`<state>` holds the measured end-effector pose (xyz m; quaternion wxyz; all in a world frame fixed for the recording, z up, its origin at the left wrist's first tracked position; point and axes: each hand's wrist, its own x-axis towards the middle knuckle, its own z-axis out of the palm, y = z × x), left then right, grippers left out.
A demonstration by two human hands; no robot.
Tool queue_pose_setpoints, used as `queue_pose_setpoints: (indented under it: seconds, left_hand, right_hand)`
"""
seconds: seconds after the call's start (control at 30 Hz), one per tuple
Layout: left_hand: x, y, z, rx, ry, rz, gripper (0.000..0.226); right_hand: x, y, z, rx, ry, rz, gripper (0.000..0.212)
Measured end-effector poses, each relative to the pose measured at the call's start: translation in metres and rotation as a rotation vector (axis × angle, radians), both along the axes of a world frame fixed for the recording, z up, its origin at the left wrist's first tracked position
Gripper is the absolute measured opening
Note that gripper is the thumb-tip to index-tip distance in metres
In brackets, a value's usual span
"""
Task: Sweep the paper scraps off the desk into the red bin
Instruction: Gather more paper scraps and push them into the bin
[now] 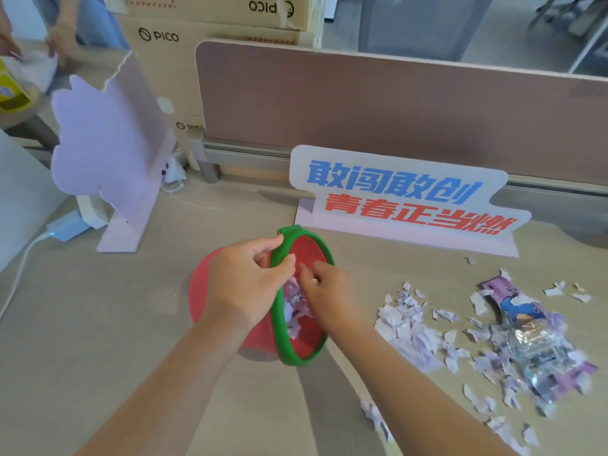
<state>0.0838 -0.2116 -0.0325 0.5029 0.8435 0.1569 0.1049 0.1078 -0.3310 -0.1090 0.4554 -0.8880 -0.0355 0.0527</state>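
As the red bin (201, 284) lies tipped on the desk (98, 340) with its mouth facing right, we list: left hand (243, 281) gripping its green rim (279, 327); right hand (325, 291) at the mouth, fingers curled, whether pinching anything we cannot tell; paper scraps (411, 327) heaped rightward, apart from the bin, nearer the right hand.

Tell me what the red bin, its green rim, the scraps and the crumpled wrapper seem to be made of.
The red bin looks like plastic: smooth, matte, evenly coloured. Its green rim is a smooth moulded band, plastic or rubber; I cannot tell which. The scraps are thin printed paper with ragged torn edges. The wrapper seems clear glossy plastic film, crinkled, with bright highlights.
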Motion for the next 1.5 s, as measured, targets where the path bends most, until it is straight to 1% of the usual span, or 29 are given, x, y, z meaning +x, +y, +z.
queue_pose_setpoints:
  seconds: [0.03, 0.1, 0.27, 0.33, 0.4, 0.47, 0.5, 0.6, 0.67, 0.73, 0.83, 1.03, 1.1, 1.23, 1.3, 1.4, 1.5]
  left_hand:
    - [-0.003, -0.002, 0.001, 0.006, -0.009, -0.022, 0.032]
    - [-0.009, -0.004, 0.002, 0.015, -0.024, -0.057, 0.031]
    - [-0.02, -0.013, 0.004, 0.041, -0.032, -0.153, 0.03]
    - [-0.025, -0.019, 0.005, 0.068, -0.039, -0.191, 0.03]
    - [-0.029, -0.024, 0.005, 0.102, -0.042, -0.228, 0.03]
    - [-0.033, -0.029, 0.005, 0.117, -0.047, -0.255, 0.031]
    - [-0.034, -0.03, 0.004, 0.116, -0.049, -0.261, 0.032]
    - [-0.036, -0.033, 0.002, 0.122, -0.054, -0.278, 0.033]
    - [-0.037, -0.033, 0.002, 0.134, -0.055, -0.289, 0.032]
    - [-0.039, -0.034, 0.001, 0.138, -0.061, -0.295, 0.033]
    - [-0.039, -0.035, -0.002, 0.139, -0.069, -0.301, 0.034]
    - [-0.036, -0.032, -0.006, 0.18, -0.074, -0.282, 0.034]
    - [-0.035, -0.031, -0.009, 0.19, -0.076, -0.26, 0.034]
    - [-0.033, -0.031, -0.012, 0.197, -0.057, -0.205, 0.034]
    - [-0.033, -0.032, -0.013, 0.187, -0.052, -0.181, 0.034]
    - [-0.031, -0.033, -0.013, 0.174, -0.053, -0.171, 0.034]
    - [-0.03, -0.033, -0.012, 0.18, -0.059, -0.158, 0.033]
  right_hand:
    - [-0.006, 0.006, 0.002, -0.033, -0.033, 0.06, 0.041]
    - [-0.016, 0.013, -0.001, -0.066, -0.066, 0.151, 0.044]
    - [-0.044, 0.004, 0.003, 0.062, -0.076, 0.22, 0.05]
    - [-0.055, -0.012, 0.01, 0.108, -0.105, 0.107, 0.045]
    - [-0.07, -0.038, 0.009, 0.106, -0.199, -0.132, 0.039]
    - [-0.09, -0.071, -0.007, 0.003, -0.248, -0.298, 0.041]
    - [-0.101, -0.087, -0.019, -0.091, -0.24, -0.322, 0.044]
    - [-0.138, -0.119, -0.056, -0.432, -0.237, -0.242, 0.055]
    - [-0.161, -0.122, -0.075, -0.581, -0.238, -0.134, 0.066]
    - [-0.177, -0.12, -0.089, -0.717, -0.18, -0.051, 0.075]
    - [-0.17, -0.119, -0.103, -0.808, -0.089, -0.033, 0.083]
    - [-0.11, -0.124, -0.098, -0.857, -0.057, -0.063, 0.084]
    - [-0.096, -0.128, -0.1, -0.848, -0.04, -0.032, 0.082]
    - [-0.087, -0.134, -0.108, -0.764, 0.04, 0.044, 0.07]
    - [-0.085, -0.136, -0.108, -0.712, 0.004, 0.01, 0.057]
    - [-0.079, -0.135, -0.109, -0.683, -0.116, -0.091, 0.034]
    - [-0.077, -0.135, -0.112, -0.699, -0.165, -0.123, 0.029]
